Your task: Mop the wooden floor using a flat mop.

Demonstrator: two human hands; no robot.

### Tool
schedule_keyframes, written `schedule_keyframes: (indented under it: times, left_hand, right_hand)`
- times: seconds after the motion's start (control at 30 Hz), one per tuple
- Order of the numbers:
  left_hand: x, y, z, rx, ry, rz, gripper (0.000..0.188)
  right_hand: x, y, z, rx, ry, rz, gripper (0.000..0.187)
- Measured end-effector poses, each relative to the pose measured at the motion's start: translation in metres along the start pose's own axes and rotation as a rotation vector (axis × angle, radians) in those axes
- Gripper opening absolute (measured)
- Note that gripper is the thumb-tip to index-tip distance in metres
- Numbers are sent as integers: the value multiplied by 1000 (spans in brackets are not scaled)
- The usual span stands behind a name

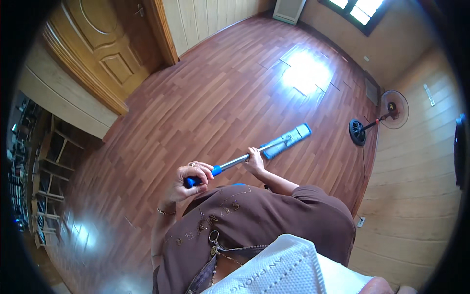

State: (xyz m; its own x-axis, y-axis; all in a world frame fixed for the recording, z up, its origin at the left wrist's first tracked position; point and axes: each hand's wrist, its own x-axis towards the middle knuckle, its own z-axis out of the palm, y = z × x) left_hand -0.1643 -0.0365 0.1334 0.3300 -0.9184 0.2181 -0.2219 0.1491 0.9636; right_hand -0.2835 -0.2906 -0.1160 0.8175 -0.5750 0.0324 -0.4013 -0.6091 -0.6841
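One mop point(235, 161), two hands on it. Left hand point(193, 180) curled round blue grip at handle's end; right hand point(253, 161) wrapped round metal shaft farther down. One flat blue mop head point(289, 139) on wood-plank floor point(196, 108). One standing fan point(394, 109) near right-hand wall point(406, 176). One window point(360, 12) up top.

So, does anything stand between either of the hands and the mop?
Nothing visible does: the left hand wraps the mop's blue grip, and the right hand holds the metal pole directly. The fan stands off to the right, apart from the mop head.
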Motion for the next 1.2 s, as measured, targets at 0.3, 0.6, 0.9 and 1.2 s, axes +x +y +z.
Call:
schedule_keyframes:
  times: [0.3,0.6,0.9,1.2]
  left_hand:
    - [-9,10,-38,-342,-7,83,14]
    - [-36,47,-60,-289,76,146,17]
    - [-63,86,-76,-50,290,140,23]
    - [-81,80,-49,216,343,163,21]
  right_hand:
    - [-58,-52,-3,-49,-121,174,19]
    - [-45,-79,17,80,-230,-29,29]
    - [32,-149,39,135,-431,-337,45]
    - [108,-191,128,-29,-556,-729,55]
